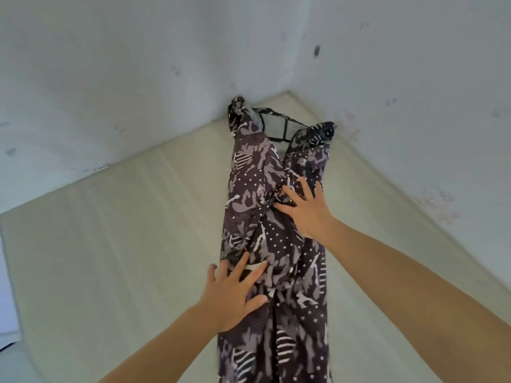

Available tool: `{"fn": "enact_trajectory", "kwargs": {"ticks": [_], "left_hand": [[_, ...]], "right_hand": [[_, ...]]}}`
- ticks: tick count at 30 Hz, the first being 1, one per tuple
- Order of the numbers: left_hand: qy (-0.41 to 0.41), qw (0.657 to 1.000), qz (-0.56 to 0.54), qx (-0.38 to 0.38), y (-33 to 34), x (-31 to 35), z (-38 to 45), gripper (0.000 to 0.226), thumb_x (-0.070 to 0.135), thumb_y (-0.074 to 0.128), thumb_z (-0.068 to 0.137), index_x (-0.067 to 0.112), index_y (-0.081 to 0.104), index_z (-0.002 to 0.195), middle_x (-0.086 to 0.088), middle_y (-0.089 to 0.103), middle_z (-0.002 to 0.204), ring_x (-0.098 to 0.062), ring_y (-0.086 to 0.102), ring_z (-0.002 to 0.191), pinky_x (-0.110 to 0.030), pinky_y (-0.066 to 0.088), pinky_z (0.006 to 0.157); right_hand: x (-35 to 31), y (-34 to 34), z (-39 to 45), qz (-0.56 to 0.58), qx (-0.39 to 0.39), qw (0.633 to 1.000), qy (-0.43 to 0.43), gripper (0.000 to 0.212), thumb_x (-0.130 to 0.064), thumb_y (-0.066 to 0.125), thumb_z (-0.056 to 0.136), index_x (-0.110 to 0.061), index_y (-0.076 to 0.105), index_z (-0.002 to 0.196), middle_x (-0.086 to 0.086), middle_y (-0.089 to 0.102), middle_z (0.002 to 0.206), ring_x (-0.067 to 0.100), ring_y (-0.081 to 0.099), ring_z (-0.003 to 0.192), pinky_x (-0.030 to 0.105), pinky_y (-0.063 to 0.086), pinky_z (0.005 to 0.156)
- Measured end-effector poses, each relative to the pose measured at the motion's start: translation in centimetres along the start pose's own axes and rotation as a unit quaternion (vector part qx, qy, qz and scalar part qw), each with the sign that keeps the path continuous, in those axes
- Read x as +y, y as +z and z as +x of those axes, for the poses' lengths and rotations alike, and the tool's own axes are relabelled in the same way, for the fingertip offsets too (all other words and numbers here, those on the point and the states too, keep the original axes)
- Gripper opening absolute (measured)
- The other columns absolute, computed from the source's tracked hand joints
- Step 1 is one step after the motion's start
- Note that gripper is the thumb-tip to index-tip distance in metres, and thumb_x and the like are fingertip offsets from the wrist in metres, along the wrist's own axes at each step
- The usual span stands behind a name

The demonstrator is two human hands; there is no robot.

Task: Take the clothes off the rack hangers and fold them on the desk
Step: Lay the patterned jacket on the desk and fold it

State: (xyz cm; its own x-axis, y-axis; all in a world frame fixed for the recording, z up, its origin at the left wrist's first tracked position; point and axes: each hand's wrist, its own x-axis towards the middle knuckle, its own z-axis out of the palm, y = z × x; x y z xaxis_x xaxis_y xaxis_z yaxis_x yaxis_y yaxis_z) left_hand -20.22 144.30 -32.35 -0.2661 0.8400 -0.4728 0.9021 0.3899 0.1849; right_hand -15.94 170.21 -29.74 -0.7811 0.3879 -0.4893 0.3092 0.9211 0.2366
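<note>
A dark patterned dress (pixel 273 217) lay lengthwise down the centre of the frame on the pale desk (pixel 110 258), off its hanger but apparently not yet folded. The left hand (pixel 232 294) and right hand (pixel 304 208) pressed flat on the fabric at mid-frame, fingers spread and gripping nothing.

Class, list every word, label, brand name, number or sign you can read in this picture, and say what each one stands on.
None: no readable text shows anywhere.
The patterned garment carries only dots, stripes and camouflage shapes, no letters.
The desk and the wall bear smudges and marks, not writing.
</note>
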Motion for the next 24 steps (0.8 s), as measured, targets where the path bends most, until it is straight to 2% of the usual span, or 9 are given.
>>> {"fn": "enact_trajectory", "kwargs": {"ticks": [2,4,6,8,10,12,15,21,24], "left_hand": [[0.028,0.997,0.042,0.055,-0.5,-0.6,0.9,0.069,0.074,0.027,0.088,0.042,0.030,0.149,-0.009,0.031,0.157,-0.044,0.043,0.130,-0.065,0.035,0.102],[0.063,0.989,0.108,0.085,-0.1,-1.6,1.8,0.072,0.066,0.061,0.077,0.031,0.051,0.139,-0.008,0.039,0.153,-0.043,0.044,0.133,-0.065,0.035,0.102],[0.118,0.979,0.138,0.095,0.8,-2.7,2.5,0.080,0.065,0.062,0.079,0.024,0.043,0.145,-0.007,0.027,0.159,-0.041,0.026,0.143,-0.062,0.027,0.111],[0.156,0.974,0.145,0.078,1.4,-3.9,2.8,0.086,0.068,0.051,0.085,0.027,0.022,0.154,-0.006,0.016,0.162,-0.041,0.017,0.145,-0.061,0.027,0.112],[0.178,0.971,0.151,0.050,1.1,-4.6,2.9,0.085,0.073,0.039,0.087,0.038,0.002,0.155,-0.004,0.005,0.163,-0.043,0.011,0.146,-0.069,0.022,0.110],[0.195,0.968,0.152,0.044,0.7,-5.1,3.0,0.081,0.075,0.031,0.087,0.048,-0.014,0.149,-0.003,-0.013,0.162,-0.043,-0.008,0.146,-0.074,0.006,0.109],[0.207,0.965,0.161,0.014,-0.3,-5.9,3.2,0.079,0.079,0.027,0.086,0.056,-0.024,0.142,0.000,-0.032,0.157,-0.038,-0.030,0.142,-0.069,-0.010,0.110],[0.201,0.959,0.201,-0.001,-1.2,-6.4,2.4,0.090,0.082,0.033,0.082,0.052,-0.026,0.143,0.004,-0.036,0.154,-0.029,-0.035,0.140,-0.060,-0.017,0.112],[0.175,0.959,0.209,0.076,-0.5,-6.7,0.2,0.088,0.065,0.047,0.089,0.043,-0.012,0.151,0.001,-0.009,0.163,-0.029,-0.016,0.149,-0.059,0.001,0.116]], "right_hand": [[0.1,0.0,-0.1,-0.018,0.006,1.000,0.017,0.074,-0.042,0.049,0.094,-0.049,0.000,0.150,0.000,-0.018,0.161,0.039,-0.024,0.143,0.061,-0.016,0.111],[-0.2,0.3,-0.9,-0.030,0.043,0.999,0.012,0.086,-0.039,0.057,0.091,-0.039,-0.002,0.153,0.004,-0.018,0.161,0.039,-0.022,0.143,0.060,-0.012,0.114],[-0.7,1.3,-2.4,-0.023,0.105,0.994,-0.035,0.084,-0.025,0.054,0.093,-0.031,-0.004,0.154,0.007,-0.012,0.162,0.039,-0.018,0.145,0.058,-0.006,0.117],[-1.2,3.2,-4.1,-0.015,0.142,0.984,-0.103,0.088,-0.015,0.055,0.091,-0.033,-0.004,0.154,0.009,-0.002,0.162,0.040,-0.011,0.146,0.058,-0.001,0.118],[-1.6,5.1,-6.0,-0.005,0.127,0.983,-0.136,0.100,-0.008,0.062,0.087,-0.040,-0.007,0.152,0.010,-0.002,0.162,0.042,-0.007,0.146,0.058,0.004,0.118],[-1.7,6.9,-8.1,-0.003,0.081,0.987,-0.135,0.106,-0.007,0.061,0.089,-0.046,-0.019,0.147,0.012,-0.017,0.160,0.042,-0.012,0.145,0.057,0.005,0.118],[-1.6,8.4,-10.7,-0.014,0.032,0.992,-0.121,0.104,-0.010,0.053,0.095,-0.046,-0.032,0.140,0.013,-0.028,0.156,0.038,-0.021,0.144,0.054,-0.002,0.119],[-2.1,9.3,-13.1,-0.002,0.050,0.993,-0.104,0.102,-0.016,0.058,0.093,-0.038,-0.026,0.146,0.016,-0.016,0.159,0.043,-0.012,0.145,0.055,0.008,0.119],[-2.8,10.7,-15.2,0.012,0.104,0.984,-0.145,0.114,-0.012,0.077,0.076,-0.031,-0.003,0.154,0.018,0.010,0.159,0.044,0.014,0.144,0.054,0.024,0.115]]}}
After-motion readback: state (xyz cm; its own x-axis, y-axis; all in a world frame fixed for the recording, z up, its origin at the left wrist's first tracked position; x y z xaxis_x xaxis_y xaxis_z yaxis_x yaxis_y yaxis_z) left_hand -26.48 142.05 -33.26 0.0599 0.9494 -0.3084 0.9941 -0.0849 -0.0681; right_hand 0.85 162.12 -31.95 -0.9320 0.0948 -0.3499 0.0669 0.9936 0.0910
